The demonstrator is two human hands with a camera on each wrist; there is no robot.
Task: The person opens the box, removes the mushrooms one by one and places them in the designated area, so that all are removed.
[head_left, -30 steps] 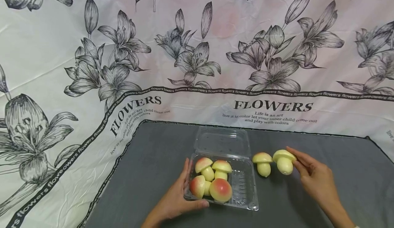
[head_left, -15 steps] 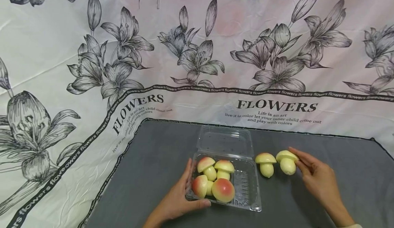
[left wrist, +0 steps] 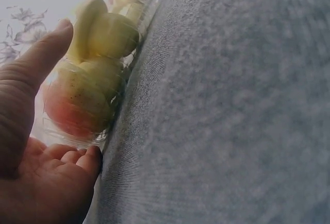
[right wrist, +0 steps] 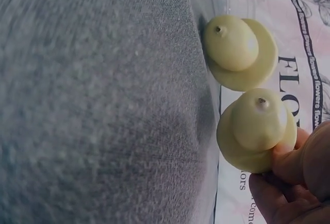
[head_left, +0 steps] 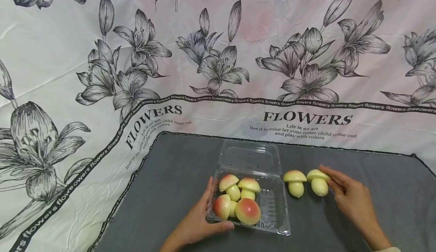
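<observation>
Directions on the head view, centred on the clear container (head_left: 270,210); 12 is the far side.

Container: sits on the grey tabletop (head_left: 180,161), hinged lid (head_left: 250,158) laid back toward 12. Four mushroom-shaped pieces inside, packed toward 9: far-left piece (head_left: 229,187), cap tilted toward 11; far-right piece (head_left: 249,185), cap toward 12; near-left piece (head_left: 222,207), on its side, cap toward 9; near-right piece (head_left: 248,211), red cap facing up. Ribbed floor shows toward 3.

Left hand (head_left: 201,223): unclenched, resting at the 8 o'clock corner, fingers along the 9 o'clock wall, thumb along the near wall.

Right hand (head_left: 354,199): at 3, pinches the held piece (head_left: 318,182) by its cap, stem toward 6. Loose piece (head_left: 295,184) lies between it and the container, just beside both. Contact of held piece with tabletop: cannot tell.

Edges: far tabletop edge runs along 12, just past the lid, against the printed cloth (head_left: 218,115). Broad stretch of tabletop from the container toward 10; narrower strip at 2, beyond the loose piece.
</observation>
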